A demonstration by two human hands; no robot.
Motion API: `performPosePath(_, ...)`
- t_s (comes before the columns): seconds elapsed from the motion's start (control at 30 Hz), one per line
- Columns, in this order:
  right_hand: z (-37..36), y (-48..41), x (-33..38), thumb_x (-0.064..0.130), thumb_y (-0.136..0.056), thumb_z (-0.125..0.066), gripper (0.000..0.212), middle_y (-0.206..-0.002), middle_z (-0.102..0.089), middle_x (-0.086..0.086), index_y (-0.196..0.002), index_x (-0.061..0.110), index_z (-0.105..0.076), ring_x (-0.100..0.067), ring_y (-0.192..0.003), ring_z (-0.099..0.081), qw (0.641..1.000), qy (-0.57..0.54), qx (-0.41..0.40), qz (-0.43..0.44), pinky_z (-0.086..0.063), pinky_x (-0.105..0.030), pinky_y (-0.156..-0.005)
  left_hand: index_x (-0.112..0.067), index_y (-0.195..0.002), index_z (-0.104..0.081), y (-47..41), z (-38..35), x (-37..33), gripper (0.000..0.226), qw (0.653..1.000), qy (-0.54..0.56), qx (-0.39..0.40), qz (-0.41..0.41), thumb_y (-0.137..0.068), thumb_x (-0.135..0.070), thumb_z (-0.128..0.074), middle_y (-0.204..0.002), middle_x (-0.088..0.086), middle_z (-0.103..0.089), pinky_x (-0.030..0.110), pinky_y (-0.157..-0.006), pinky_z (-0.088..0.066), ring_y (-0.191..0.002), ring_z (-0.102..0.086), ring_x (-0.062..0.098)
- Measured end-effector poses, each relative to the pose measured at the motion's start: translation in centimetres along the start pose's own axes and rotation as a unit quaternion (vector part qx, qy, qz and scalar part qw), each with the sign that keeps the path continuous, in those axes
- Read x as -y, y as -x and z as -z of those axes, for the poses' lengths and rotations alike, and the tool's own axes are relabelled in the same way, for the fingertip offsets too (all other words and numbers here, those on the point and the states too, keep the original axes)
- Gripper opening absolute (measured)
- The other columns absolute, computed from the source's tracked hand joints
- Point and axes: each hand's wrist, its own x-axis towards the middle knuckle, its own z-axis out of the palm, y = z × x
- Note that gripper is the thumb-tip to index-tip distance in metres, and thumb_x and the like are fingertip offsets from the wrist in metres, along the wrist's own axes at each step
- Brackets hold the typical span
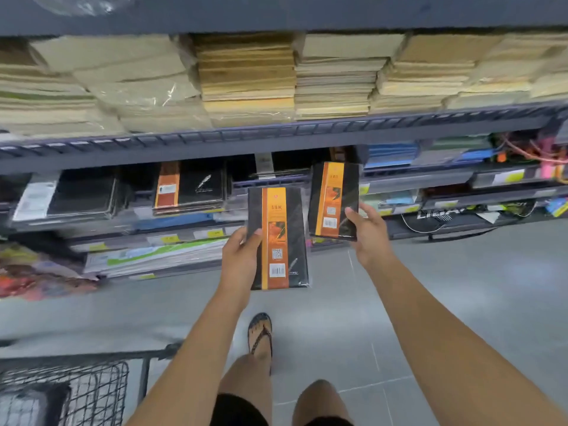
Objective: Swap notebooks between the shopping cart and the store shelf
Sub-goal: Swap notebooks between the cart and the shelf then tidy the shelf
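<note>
left hand [241, 256] notebook [278, 238] left of right hand [367, 232] notebook [333, 199] | shelf [276, 139] behind | cart [92, 385] lower left

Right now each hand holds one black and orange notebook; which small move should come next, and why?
Probably the right hand should slide its smaller notebook forward onto the shelf just behind it, since it already hovers at that level beside a matching stack. The left hand holds the larger notebook lower, nearer the cart, so that one likely goes there afterwards.
</note>
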Motion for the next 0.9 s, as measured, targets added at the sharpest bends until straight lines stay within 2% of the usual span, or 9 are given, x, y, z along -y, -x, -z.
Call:
performPosePath(0.13,-0.5,-2.5,1.1,0.018,-0.088,-0.068,0.041,-0.099,-0.072,-0.004,-0.127,0.024,-0.057,-0.022,-0.093,-0.069,1.000,-0.018,0.013,0.004,-0.052,-0.050,-0.095,-0.029,-0.080,-0.058,-2.1,-2.3,0.9,0.019,1.000,0.014,-0.009,0.009,-0.098,-0.026,-0.053,-0.081,-0.002,-0.069,0.041,-0.082,-0.055,-0.075,-0.067,0.018)
performPosePath(0.27,0.0,-5.4,1.1,0.015,-0.090,-0.065,0.034,-0.094,-0.070,-0.006,-0.123,0.017,-0.056,-0.017,-0.077,-0.070,0.999,-0.044,0.021,0.005,-0.058,-0.043,-0.080,-0.027,-0.091,-0.066,-4.2,-4.3,2.5,0.013,1.000,0.018,-0.011,0.010,-0.098,-0.028,-0.054,-0.082,-0.001,-0.072,0.040,-0.078,-0.057,-0.076,-0.069,0.019)
performPosePath(0.4,0.3,-8.0,1.2,0.016,-0.087,-0.069,0.017,-0.098,-0.068,-0.008,-0.099,0.021,-0.058,-0.020,-0.080,-0.068,0.999,-0.046,0.012,0.011,-0.058,-0.042,-0.072,-0.028,-0.087,-0.066,-5.9,-5.5,3.9,0.017,1.000,0.025,-0.013,0.007,-0.098,-0.028,-0.053,-0.083,-0.001,-0.072,0.037,-0.074,-0.056,-0.074,-0.069,0.018)
performPosePath(0.47,0.0,-9.1,1.5,0.018,-0.086,-0.071,0.018,-0.100,-0.068,-0.009,-0.098,0.020,-0.058,-0.021,-0.079,-0.068,0.999,-0.031,-0.002,0.015,-0.057,-0.041,-0.067,-0.026,-0.087,-0.066,-6.6,-5.8,4.4,0.017,1.000,0.027,-0.010,0.004,-0.098,-0.027,-0.053,-0.082,0.000,-0.072,0.037,-0.075,-0.055,-0.074,-0.068,0.019)
performPosePath(0.53,-0.5,-10.0,1.9,0.018,-0.085,-0.072,0.024,-0.099,-0.069,-0.010,-0.104,0.017,-0.057,-0.020,-0.078,-0.068,0.999,-0.032,-0.023,0.021,-0.059,-0.040,-0.070,-0.024,-0.087,-0.066,-7.2,-6.1,4.7,0.017,1.000,0.023,-0.006,-0.002,-0.098,-0.027,-0.053,-0.079,-0.001,-0.072,0.036,-0.074,-0.055,-0.072,-0.069,0.018)
performPosePath(0.63,-1.3,-11.3,2.3,0.018,-0.084,-0.074,0.027,-0.101,-0.069,-0.010,-0.106,0.012,-0.060,-0.022,-0.087,-0.068,0.998,-0.033,-0.052,0.031,-0.058,-0.034,-0.065,-0.023,-0.091,-0.067,-8.3,-6.5,5.1,0.017,1.000,0.021,0.003,-0.008,-0.098,-0.028,-0.052,-0.077,-0.003,-0.073,0.032,-0.066,-0.056,-0.066,-0.070,0.013)
performPosePath(0.73,-2.0,-12.3,2.6,0.018,-0.082,-0.075,0.019,-0.101,-0.069,-0.011,-0.090,0.016,-0.058,-0.025,-0.091,-0.068,0.996,-0.037,-0.071,0.047,-0.055,-0.029,-0.056,-0.028,-0.092,-0.066,-9.0,-6.9,5.4,0.017,0.999,0.029,0.008,-0.014,-0.099,-0.029,-0.050,-0.066,-0.011,-0.072,0.026,-0.057,-0.051,-0.056,-0.068,0.004)
performPosePath(0.83,-2.6,-13.0,2.7,0.019,-0.079,-0.078,0.025,-0.099,-0.068,-0.011,-0.081,0.017,-0.053,-0.024,-0.090,-0.067,0.993,-0.041,-0.097,0.048,-0.057,-0.033,-0.061,-0.029,-0.093,-0.066,-9.3,-7.3,5.5,0.018,0.999,0.029,0.013,-0.013,-0.099,-0.029,-0.049,-0.064,-0.015,-0.071,0.026,-0.058,-0.050,-0.054,-0.067,0.002)
performPosePath(0.9,-2.9,-13.4,2.8,0.021,-0.077,-0.080,0.028,-0.097,-0.068,-0.011,-0.078,0.016,-0.053,-0.026,-0.093,-0.066,0.991,-0.047,-0.115,0.050,-0.059,-0.042,-0.076,-0.029,-0.093,-0.066,-9.4,-7.6,5.4,0.017,0.999,0.031,0.011,-0.011,-0.099,-0.029,-0.050,-0.067,-0.013,-0.072,0.027,-0.061,-0.052,-0.057,-0.069,0.004)
